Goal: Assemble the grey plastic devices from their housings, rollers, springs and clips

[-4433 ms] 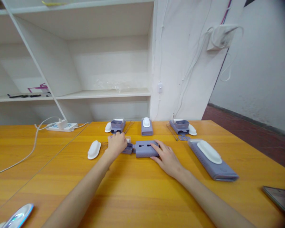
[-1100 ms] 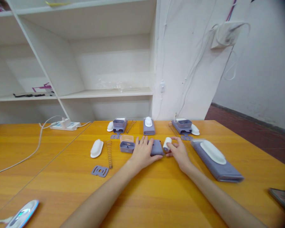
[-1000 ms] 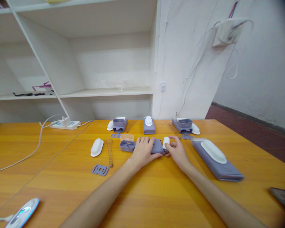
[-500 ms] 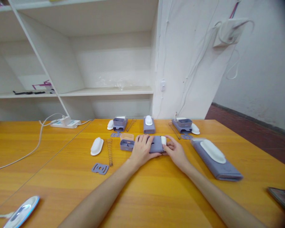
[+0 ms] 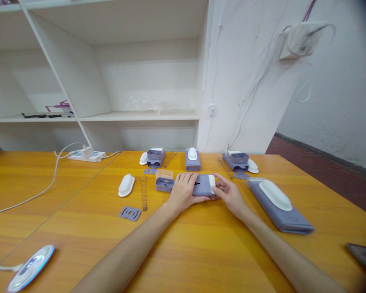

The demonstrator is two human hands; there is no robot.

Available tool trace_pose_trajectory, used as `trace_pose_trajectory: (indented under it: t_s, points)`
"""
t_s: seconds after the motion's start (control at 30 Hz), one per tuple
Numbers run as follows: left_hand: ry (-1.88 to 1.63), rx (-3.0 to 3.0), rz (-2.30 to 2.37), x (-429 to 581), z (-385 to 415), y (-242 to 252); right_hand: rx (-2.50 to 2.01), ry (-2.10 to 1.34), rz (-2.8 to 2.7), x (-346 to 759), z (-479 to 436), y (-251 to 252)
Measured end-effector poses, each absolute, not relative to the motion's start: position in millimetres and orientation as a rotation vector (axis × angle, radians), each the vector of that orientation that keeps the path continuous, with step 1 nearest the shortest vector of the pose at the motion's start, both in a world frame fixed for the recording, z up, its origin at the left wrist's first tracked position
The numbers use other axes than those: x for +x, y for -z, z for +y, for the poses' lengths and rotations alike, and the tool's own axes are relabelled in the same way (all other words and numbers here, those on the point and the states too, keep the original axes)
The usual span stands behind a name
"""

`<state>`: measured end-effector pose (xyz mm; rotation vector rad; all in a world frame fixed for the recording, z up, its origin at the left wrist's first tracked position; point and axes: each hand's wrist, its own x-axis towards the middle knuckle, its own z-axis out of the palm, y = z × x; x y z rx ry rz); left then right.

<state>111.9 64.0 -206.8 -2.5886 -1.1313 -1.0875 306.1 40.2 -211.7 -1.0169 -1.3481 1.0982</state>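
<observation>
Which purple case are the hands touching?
The purple case with the left hand over it and the right hand on the white piece at its end. No hand is on any other.

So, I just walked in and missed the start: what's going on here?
A person's left hand holds a purple case on the table, and the right hand touches a white piece at the case's right end. To the left are an open box, a spring, a flat plate and a white cover.

Wooden table (image 5: 183, 252): spring (image 5: 144, 193), slotted plate (image 5: 130, 213), power strip (image 5: 93, 156).
</observation>
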Motion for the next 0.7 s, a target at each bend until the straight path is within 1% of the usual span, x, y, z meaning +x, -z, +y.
trace_pose_trajectory:
  t_s: [0.1, 0.3, 0.57, 0.63, 0.7]
  points:
    - [1.088, -2.597, -1.132, 111.3, 64.1, 206.3, -1.026, -1.129, -1.312, 305.2, 40.8, 213.6]
    - [1.069, -2.586, -1.126, 110.9, 64.0, 206.1, -1.061, -1.061, -1.374, 303.2, 42.4, 217.3]
    - [1.115, -2.604, -1.133, 107.9, 65.1, 206.6, -0.974, -1.074, -1.610, 308.4, 36.5, 216.9]
    - [1.105, -2.622, -1.117, 107.0, 65.9, 206.9, -1.005, -1.032, -1.620, 308.0, 36.2, 219.0]
    - [1.104, -2.639, -1.103, 106.6, 66.5, 207.1, -1.060, -0.915, -1.612, 308.1, 37.0, 220.5]
